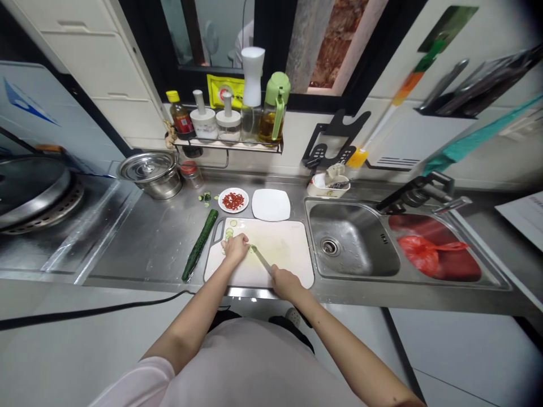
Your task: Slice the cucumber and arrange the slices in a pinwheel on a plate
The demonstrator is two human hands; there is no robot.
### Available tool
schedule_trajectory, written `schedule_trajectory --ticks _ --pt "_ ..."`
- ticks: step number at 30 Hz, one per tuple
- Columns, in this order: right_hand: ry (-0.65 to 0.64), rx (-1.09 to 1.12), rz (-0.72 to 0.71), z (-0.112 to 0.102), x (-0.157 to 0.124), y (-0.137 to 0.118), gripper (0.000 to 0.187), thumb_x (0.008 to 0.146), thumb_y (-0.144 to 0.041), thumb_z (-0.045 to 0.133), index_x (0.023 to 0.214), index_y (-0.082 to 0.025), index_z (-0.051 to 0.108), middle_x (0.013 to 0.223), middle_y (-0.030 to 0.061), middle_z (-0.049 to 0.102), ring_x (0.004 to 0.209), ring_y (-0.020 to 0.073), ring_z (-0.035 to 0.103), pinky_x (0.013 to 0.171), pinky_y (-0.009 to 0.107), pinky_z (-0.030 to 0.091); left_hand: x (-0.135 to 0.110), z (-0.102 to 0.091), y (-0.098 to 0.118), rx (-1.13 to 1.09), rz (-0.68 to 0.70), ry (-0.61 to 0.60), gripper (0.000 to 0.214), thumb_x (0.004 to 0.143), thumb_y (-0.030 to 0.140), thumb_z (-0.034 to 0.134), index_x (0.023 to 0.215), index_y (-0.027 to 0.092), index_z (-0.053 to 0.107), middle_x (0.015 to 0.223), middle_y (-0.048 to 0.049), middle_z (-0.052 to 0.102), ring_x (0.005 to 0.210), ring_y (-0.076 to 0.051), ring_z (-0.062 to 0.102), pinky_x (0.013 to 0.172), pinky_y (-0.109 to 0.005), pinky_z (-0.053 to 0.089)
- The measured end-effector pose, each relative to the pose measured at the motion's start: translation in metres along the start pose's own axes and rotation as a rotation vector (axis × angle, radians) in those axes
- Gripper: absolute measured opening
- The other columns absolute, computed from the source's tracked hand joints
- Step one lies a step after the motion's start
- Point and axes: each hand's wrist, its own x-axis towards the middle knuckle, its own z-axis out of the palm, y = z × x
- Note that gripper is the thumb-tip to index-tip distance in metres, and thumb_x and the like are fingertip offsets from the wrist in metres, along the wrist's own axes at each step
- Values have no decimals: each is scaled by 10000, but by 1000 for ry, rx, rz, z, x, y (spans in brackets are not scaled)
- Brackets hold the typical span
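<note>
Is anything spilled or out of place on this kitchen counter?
A few cucumber slices lie on the bare counter beside the plate of red chilies, away from the cutting board where the left hand steadies a cucumber piece and the right hand holds the knife. Nothing else looks spilled or damaged.

Glossy steel counter (pixel 161 237), matt white plastic cutting board (pixel 280 249), shiny metal knife (pixel 262 260).
</note>
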Motion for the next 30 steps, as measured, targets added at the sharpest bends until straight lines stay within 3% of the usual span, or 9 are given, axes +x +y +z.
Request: schedule_trajectory --ticks 11,20,26,30 --pt "-5 1 30 0 -6 -8 286 865 -123 415 1142 -145 484 1053 164 660 976 257 640 711 310 428 -4 1 0 4 1 17 147 781 300 591 924 293 623 949 -18 700 1056 -255 542 906 -403 276" --pt "-10 -4 33 3 -18 0 285 864 -134 409 1135 -152 494 1036 162 664 984 260 634 722 318 422 -8 1 1 6 -3 39 182 822 278 522 955 311 642 971 -29 703 1081 -278 532 904 -429 284" --pt "-8 0 37 10 -24 4 272 900 -148 344 1127 -158 493 1027 150 666 962 249 635 704 313 401 -19 3 3 57 67 86 279 860 227 430 986 293 670 1019 -59 701 1079 -293 525 875 -438 293" --pt "0 23 40 15 -26 10 274 898 -149 339 1119 -164 500 1007 134 666 923 232 633 686 297 380 -23 5 4 86 103 74 237 842 295 499 1001 269 672 1034 -67 697 1075 -289 512 894 -432 287"
